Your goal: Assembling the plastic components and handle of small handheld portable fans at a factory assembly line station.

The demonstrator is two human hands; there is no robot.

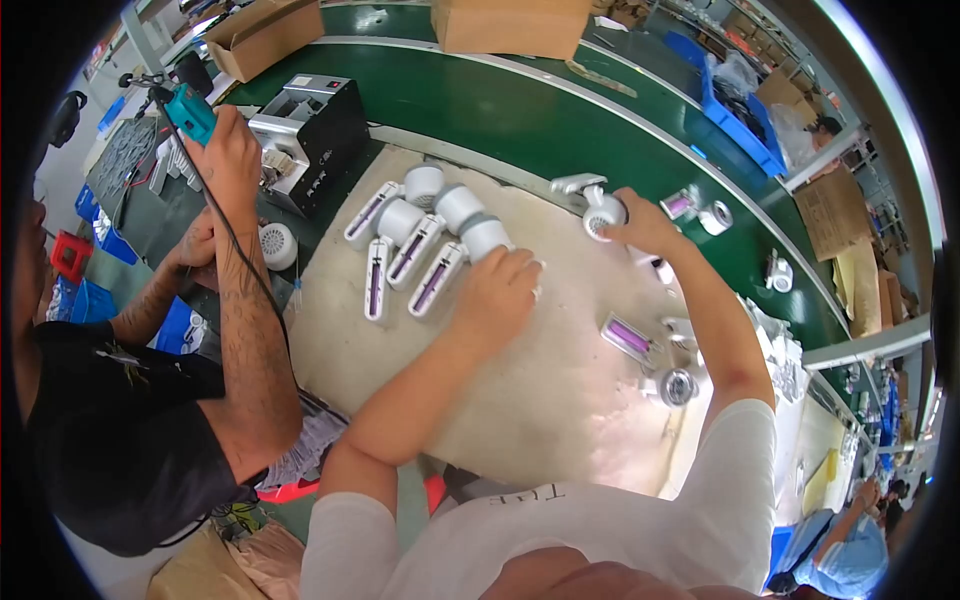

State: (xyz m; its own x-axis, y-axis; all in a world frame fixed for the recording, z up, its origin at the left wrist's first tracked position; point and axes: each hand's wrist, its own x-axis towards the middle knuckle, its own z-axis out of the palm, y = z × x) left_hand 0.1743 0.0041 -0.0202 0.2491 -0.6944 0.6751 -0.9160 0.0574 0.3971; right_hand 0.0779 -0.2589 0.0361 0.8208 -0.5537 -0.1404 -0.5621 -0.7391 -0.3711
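Several white plastic devices, each with a round head and a long arm holding a purple strip, lie grouped on the beige work mat. The closest one (437, 281) has its head beside my left hand (500, 295). That hand's fingers are bent, with a bit of white at their edge; what they hold, if anything, is hidden. At the mat's far right, my right hand (647, 226) grips a similar white device (603, 214) by its round, perforated head. Near my right forearm lie a purple-strip housing (628, 339) and a round-headed part (677, 387).
A co-worker at the left holds a teal power screwdriver (190, 113). A black and silver machine (318, 135) borders the mat. Behind runs a green conveyor (470, 95) carrying white parts (715, 217) and a cardboard box (510, 25). A blue bin (740, 120) stands far right.
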